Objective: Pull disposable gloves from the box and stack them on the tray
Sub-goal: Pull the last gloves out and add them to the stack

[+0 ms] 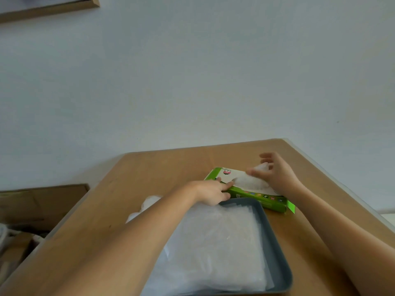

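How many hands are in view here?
2. The left hand presses on the left end of the green box, just beyond the tray; the right hand pinches a glove sticking out of its top.

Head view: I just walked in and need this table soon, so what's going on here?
The left hand steadies the green glove box on the wooden table while the right hand pinches a glove sticking out of its top. A stack of clear gloves already lies on the grey tray.
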Motion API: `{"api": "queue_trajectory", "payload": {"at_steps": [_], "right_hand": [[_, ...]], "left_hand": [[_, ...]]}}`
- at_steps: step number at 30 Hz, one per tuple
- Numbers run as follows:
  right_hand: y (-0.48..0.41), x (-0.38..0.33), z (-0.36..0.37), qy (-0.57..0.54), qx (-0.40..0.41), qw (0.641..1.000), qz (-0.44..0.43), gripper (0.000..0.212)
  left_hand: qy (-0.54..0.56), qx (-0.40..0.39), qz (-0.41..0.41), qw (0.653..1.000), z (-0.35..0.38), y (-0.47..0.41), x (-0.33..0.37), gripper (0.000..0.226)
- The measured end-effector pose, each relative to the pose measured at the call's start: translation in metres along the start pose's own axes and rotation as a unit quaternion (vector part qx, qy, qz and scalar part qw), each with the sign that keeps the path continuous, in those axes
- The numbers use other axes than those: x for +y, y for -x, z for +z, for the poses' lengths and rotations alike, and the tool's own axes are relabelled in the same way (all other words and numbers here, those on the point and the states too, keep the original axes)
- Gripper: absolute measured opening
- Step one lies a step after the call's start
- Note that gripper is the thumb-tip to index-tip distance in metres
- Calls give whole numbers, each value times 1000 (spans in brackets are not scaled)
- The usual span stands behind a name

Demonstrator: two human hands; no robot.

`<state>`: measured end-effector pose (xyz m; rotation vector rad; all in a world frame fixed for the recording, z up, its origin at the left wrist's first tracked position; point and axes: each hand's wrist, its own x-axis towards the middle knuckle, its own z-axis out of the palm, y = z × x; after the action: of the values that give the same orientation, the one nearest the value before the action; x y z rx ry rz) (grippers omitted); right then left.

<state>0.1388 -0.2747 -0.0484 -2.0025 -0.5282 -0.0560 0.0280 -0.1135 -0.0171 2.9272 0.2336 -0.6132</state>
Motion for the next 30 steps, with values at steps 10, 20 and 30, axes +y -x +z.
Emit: {"api": "queue_trajectory", "payload": {"at_steps": [10, 20, 30], "right_hand": [[10, -81, -43, -396, 16, 917, -50, 10], [69, -131, -31, -473, -245, 835, 140, 30], [101, -145, 19, -390, -243, 860, 220, 16]], "left_hand": [[35, 25, 15, 999, 3, -3, -6, 54], [186, 254, 118, 942, 17, 81, -21, 45], [383, 206, 112, 894, 73, 148, -77, 10]]}}
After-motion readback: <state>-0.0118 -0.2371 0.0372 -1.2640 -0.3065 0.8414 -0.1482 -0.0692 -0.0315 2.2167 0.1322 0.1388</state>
